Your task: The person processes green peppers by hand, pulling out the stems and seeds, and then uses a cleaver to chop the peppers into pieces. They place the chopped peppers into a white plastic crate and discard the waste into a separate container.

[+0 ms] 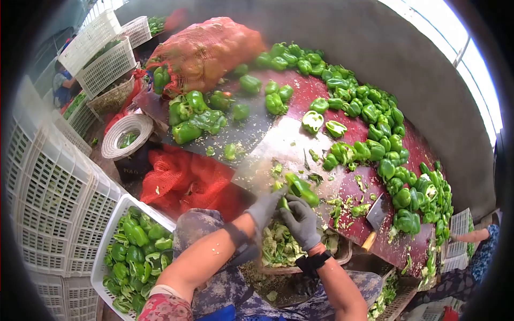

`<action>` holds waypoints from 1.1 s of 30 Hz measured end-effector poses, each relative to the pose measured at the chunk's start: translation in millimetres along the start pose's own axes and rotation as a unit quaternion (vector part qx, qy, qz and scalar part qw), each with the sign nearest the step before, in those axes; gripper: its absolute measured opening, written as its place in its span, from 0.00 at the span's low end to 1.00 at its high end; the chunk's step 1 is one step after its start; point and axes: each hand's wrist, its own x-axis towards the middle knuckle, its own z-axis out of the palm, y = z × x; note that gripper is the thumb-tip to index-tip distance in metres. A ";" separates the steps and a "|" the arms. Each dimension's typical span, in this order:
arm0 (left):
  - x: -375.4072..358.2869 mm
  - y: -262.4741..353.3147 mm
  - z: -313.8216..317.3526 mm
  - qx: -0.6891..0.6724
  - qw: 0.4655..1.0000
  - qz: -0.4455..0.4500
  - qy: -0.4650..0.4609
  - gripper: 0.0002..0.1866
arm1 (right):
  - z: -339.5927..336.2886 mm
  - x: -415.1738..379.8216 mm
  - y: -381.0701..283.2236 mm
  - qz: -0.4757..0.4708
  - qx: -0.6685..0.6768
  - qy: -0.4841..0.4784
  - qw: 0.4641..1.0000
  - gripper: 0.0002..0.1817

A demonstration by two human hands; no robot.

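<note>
Both hands wear grey gloves and meet at the near edge of the work surface. My left hand (pixel 264 209) is closed, its fingertips pinching a green bell pepper piece (pixel 283 202). Against the other side of that piece, my right hand (pixel 301 222) is closed too, with its inner fingers partly hidden. Just beyond the fingers lies a larger green pepper (pixel 301 189), close to the right fingertips. Below the hands stands a bin of pale green trimmings (pixel 279 245). Pale seeds and scraps are scattered on the metal sheet (pixel 267 155).
A cleaver (pixel 377 213) with a wooden handle lies to the right. Whole peppers (pixel 369 112) line the back and right of the surface. A full red mesh sack (pixel 206 53) lies at the back left. At the left are a pepper-filled white crate (pixel 99 262) and stacked crates (pixel 48 192).
</note>
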 end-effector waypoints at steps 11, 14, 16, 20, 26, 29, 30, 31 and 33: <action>0.4 -1.5 0.1 0.179 0.964 0.048 0.192 0.15 | -20.5 56.5 56.8 0.209 0.376 0.112 0.896 0.27; -27.9 23.2 8.5 0.087 0.966 0.122 0.211 0.15 | -21.4 58.4 81.5 0.170 0.066 0.140 0.973 0.25; -51.0 48.2 15.8 0.157 0.950 0.112 0.245 0.15 | -22.3 59.3 76.2 0.054 -0.090 0.151 0.983 0.27; -59.2 44.0 5.0 0.272 0.916 0.118 0.270 0.20 | -26.6 19.9 -24.9 -0.145 -0.187 -0.044 0.971 0.25; -75.4 29.3 12.9 0.435 0.851 0.187 0.230 0.17 | -6.1 -0.4 -63.9 -0.105 -0.333 -0.268 0.898 0.21; -84.1 27.8 17.8 0.472 0.832 0.202 0.208 0.18 | -5.6 -2.9 -76.0 -0.128 -0.389 -0.300 0.862 0.14; -83.6 28.1 16.3 0.487 0.826 0.194 0.209 0.18 | -6.9 -5.9 -72.3 -0.154 -0.404 -0.298 0.851 0.14; -83.9 28.4 15.1 0.501 0.819 0.186 0.210 0.17 | -8.1 -8.2 -70.1 -0.179 -0.418 -0.297 0.840 0.15; -85.7 29.3 13.5 0.480 0.829 0.191 0.215 0.17 | -10.4 -10.2 -74.7 -0.138 -0.447 -0.309 0.828 0.16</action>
